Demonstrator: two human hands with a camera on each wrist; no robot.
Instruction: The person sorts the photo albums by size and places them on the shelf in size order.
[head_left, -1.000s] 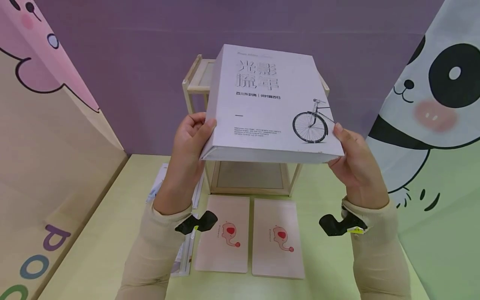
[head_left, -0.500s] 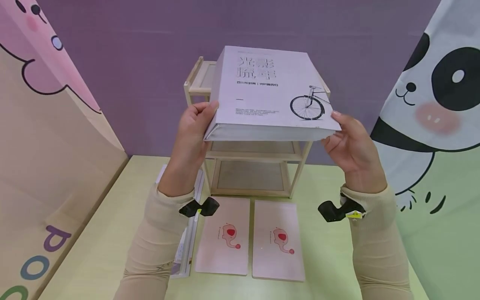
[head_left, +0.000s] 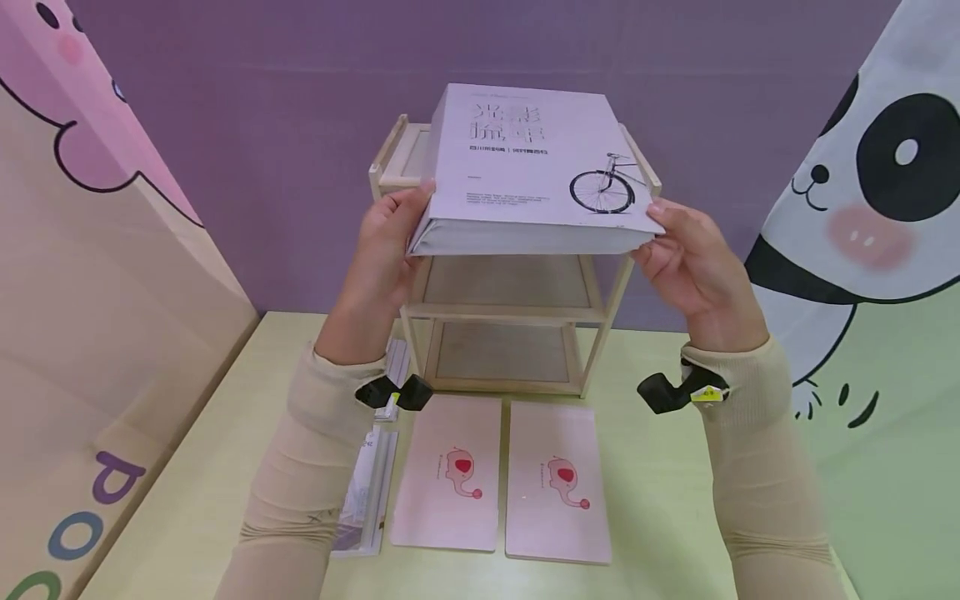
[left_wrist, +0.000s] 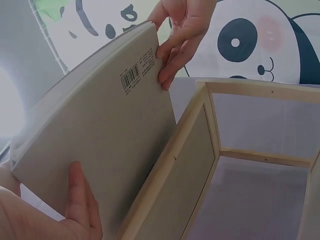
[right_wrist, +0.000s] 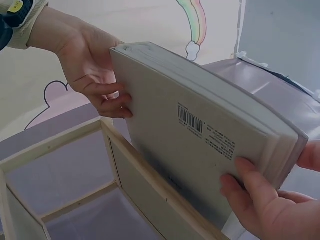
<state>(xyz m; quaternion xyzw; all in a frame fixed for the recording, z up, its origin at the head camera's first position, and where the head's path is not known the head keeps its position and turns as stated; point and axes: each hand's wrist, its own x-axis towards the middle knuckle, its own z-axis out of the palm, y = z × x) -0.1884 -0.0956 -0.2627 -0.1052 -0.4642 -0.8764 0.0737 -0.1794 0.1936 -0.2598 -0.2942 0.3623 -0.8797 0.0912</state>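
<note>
A thick white photo album (head_left: pixel 525 158) with a bicycle drawing on its cover lies face up between my two hands, close over the top shelf of a wooden rack (head_left: pixel 513 312). My left hand (head_left: pixel 382 250) grips its near left corner, thumb on the cover and fingers below. At the near right corner my right hand (head_left: pixel 690 262) pinches it the same way. Both wrist views show the album's underside, with a barcode on the back cover (left_wrist: pixel 105 120) and fingertips pressed to it. The album hides most of the rack's top shelf.
Two pink notebooks with elephant prints, a left one (head_left: pixel 447 475) and a right one (head_left: pixel 558 483), lie side by side before the rack. Partly behind my left arm are more books (head_left: pixel 367 492) on the light table (head_left: pixel 667 517). A purple backdrop (head_left: pixel 300 167) stands behind.
Both hands have carried the album forward over the rack and tilted it flatter. More of the rack's middle shelf shows beneath it.
</note>
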